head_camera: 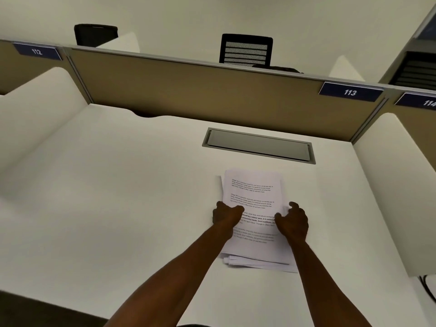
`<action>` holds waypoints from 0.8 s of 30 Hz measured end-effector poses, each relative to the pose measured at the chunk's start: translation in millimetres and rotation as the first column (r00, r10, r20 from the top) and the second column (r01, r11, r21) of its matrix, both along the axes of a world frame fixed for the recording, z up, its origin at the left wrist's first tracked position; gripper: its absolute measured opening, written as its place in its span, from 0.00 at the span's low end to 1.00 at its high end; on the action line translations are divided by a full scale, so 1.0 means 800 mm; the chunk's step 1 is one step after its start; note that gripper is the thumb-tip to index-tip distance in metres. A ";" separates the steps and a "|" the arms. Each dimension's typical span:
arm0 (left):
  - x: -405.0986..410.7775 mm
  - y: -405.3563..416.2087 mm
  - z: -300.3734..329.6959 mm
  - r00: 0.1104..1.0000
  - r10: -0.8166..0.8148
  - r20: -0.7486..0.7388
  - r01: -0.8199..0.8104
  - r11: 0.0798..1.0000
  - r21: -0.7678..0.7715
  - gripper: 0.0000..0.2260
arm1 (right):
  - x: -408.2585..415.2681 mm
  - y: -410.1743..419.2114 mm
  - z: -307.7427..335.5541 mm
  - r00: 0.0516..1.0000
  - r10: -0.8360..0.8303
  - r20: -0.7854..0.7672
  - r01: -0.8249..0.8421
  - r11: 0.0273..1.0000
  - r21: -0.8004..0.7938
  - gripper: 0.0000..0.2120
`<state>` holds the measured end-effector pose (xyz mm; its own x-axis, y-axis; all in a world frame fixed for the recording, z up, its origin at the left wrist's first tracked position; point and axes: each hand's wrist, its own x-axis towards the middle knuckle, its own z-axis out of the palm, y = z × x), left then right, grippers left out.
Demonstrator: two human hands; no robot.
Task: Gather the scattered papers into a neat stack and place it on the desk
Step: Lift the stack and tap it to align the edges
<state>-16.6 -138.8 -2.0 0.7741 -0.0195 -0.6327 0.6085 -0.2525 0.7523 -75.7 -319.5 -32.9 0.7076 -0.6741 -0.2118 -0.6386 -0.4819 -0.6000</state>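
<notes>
A stack of white printed papers point(253, 192) lies flat on the white desk point(118, 185), right of the middle. Its lower sheets stick out unevenly at the near edge and along the left side. My left hand point(225, 214) is curled around the stack's left edge, fingers closed on it. My right hand point(293, 221) sits at the right edge, with bent fingers pressing on the top sheet and the thumb lifted. Both forearms reach in from the bottom of the view and hide part of the stack's near half.
A grey cable hatch point(258, 146) is set into the desk just beyond the papers. A tan partition point(212, 90) with a label 113 point(350, 92) closes the back. White side dividers point(35, 109) stand left and right. A black chair point(246, 49) stands behind the partition.
</notes>
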 end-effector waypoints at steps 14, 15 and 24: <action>0.036 0.053 0.017 0.987 -0.074 -0.141 0.033 0.961 -0.273 0.21 | 0.008 0.016 -0.009 1.000 -0.007 -0.028 0.009 0.997 0.072 0.32; 0.036 0.056 0.018 0.984 -0.108 -0.140 0.061 0.950 -0.305 0.21 | 0.007 0.019 -0.010 1.000 0.003 -0.026 -0.001 0.998 0.068 0.32; 0.024 0.087 0.011 0.958 -0.217 0.187 0.246 0.958 -0.149 0.17 | -0.002 0.046 -0.014 0.994 0.018 0.106 -0.041 0.975 0.219 0.31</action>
<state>2.2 -69.5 6.6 0.8295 -0.3064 -0.4670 0.4108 -0.2319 0.8817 -77.3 -282.7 -44.4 0.7520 -0.5978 -0.2778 -0.5557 -0.3481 -0.7550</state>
